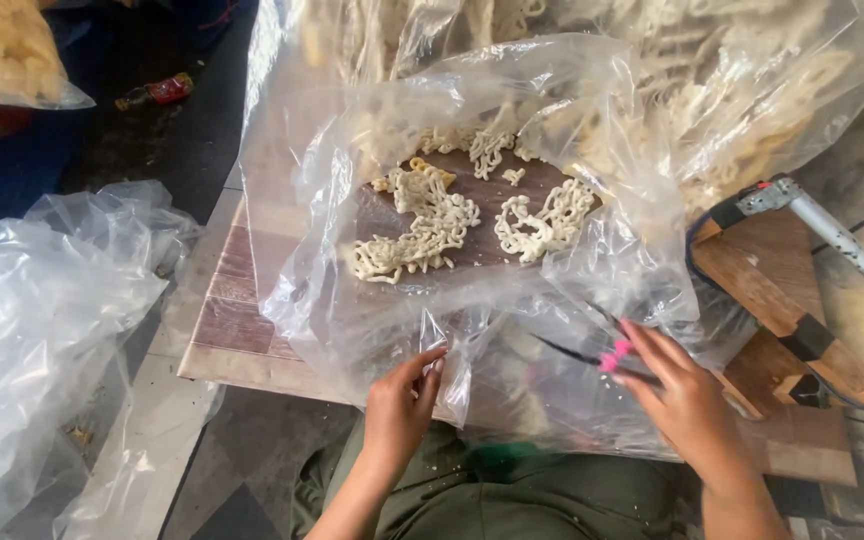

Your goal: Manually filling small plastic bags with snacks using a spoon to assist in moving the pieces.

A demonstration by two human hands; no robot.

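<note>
A wooden board (242, 320) lies over the tiled floor. Your left hand (399, 405) pinches the clear bag's (512, 330) edge at 6 o'clock. Your right hand (687, 400), at 4 o'clock, grips a pink-tipped tool (607, 357) against it. Pale crackers (432, 225) lie inside, at 12 o'clock.

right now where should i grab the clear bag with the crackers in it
Take the clear bag by its loose near edge, coming from the person's side. The left hand already pinches a fold there; the crackers lie flat farther in, so that edge is empty film.
</note>
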